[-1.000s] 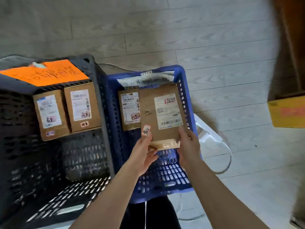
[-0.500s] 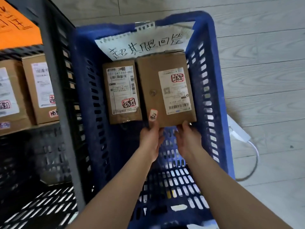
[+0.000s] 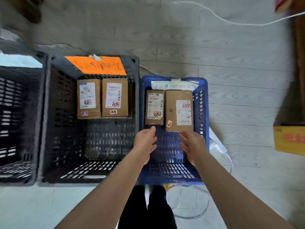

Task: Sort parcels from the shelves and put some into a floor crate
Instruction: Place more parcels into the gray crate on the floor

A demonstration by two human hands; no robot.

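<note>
A blue floor crate [image 3: 203, 129] holds two brown cardboard parcels at its far end. The larger parcel [image 3: 171, 111] lies on the right, the narrower parcel [image 3: 154, 95] on the left, both with white labels up. A white handwritten paper sign [image 3: 173, 84] hangs on the crate's far wall. My left hand [image 3: 146, 142] and my right hand [image 3: 192, 144] hover over the crate just in front of the parcels, fingers relaxed and holding nothing.
Left of the blue crate stands a dark grey crate [image 3: 49, 123] with an orange sign [image 3: 97, 65] and two labelled parcels [image 3: 102, 98]. Another dark crate [image 3: 18, 123] sits at far left. A yellow box [image 3: 288, 139] is at right. White cables [image 3: 227, 154] run along the floor.
Both hands have let go of the larger parcel, which now lies in the blue crate, and have pulled back towards me. The camera has risen and shows more of the floor.
</note>
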